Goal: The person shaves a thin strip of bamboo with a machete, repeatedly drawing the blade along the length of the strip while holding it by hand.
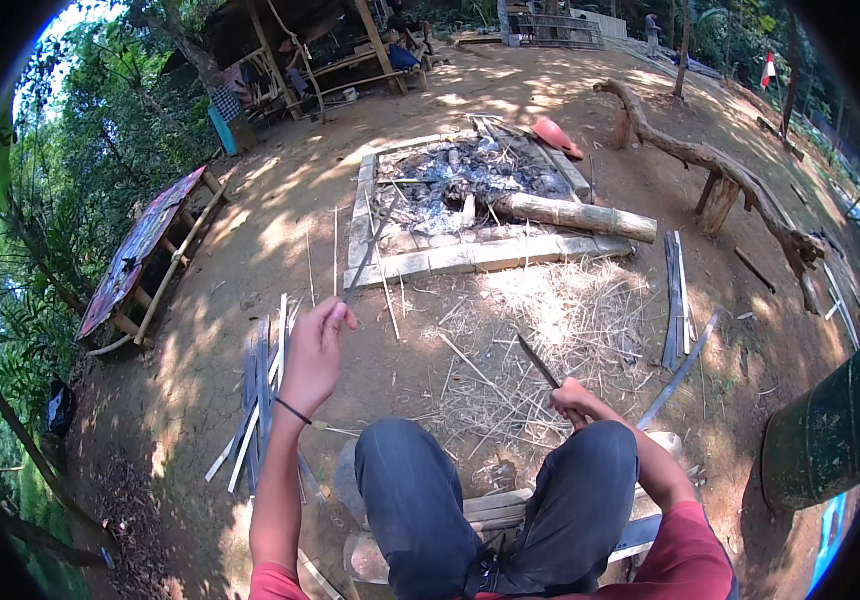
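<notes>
My left hand (316, 350) is raised in front of my left knee, its fingers pinched on one end of a thin dark strip (372, 245), seemingly bamboo. The strip points away from me, up toward the fire pit. Beside my right knee, my right hand (574, 399) is wrapped round the handle of a knife (538, 361). Its dark blade tilts forward and left, apart from the strip. Pale shavings (510, 390) lie scattered on the ground beneath the blade.
Split strips (252, 400) lie left of my legs, more strips (674, 300) to the right. Ahead is an ashy fire pit edged with blocks (490, 258), a thick bamboo pole (580, 215) across it. A crooked log bench (710, 160) and green barrel (820, 440) stand right.
</notes>
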{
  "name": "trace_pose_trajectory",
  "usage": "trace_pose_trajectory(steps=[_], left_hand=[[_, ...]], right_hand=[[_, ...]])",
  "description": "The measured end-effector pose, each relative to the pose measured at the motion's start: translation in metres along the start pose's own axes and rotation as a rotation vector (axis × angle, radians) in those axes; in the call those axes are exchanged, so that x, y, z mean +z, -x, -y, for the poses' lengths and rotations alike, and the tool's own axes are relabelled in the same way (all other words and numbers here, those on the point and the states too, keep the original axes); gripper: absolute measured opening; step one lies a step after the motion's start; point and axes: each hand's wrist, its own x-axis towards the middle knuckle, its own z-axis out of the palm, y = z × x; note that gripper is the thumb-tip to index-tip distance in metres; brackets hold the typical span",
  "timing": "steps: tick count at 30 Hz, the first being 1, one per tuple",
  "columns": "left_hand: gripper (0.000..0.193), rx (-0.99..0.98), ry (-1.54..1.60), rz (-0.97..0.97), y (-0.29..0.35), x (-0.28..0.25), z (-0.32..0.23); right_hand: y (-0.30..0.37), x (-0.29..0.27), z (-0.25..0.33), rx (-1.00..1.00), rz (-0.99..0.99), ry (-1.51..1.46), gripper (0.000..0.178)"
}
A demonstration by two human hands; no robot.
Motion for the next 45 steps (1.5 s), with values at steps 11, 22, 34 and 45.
trace_pose_trajectory(steps=[11,22,34,45], left_hand=[[0.018,0.210,-0.749,0.346,-0.014,0.111,0.156],[0.018,0.337,-0.674,0.615,0.024,0.185,0.187],[0.022,0.363,-0.712,0.689,0.026,0.176,0.181],[0.020,0.495,-0.718,0.655,-0.001,0.160,0.177]], right_hand=[[-0.046,0.116,-0.203,0.170,-0.322,0.601,0.027],[-0.042,0.156,-0.243,0.174,-0.346,0.812,0.021],[-0.058,0.169,-0.247,0.298,-0.089,1.102,0.037],[0.096,0.042,0.156,-0.861,-0.527,0.517,0.048]])
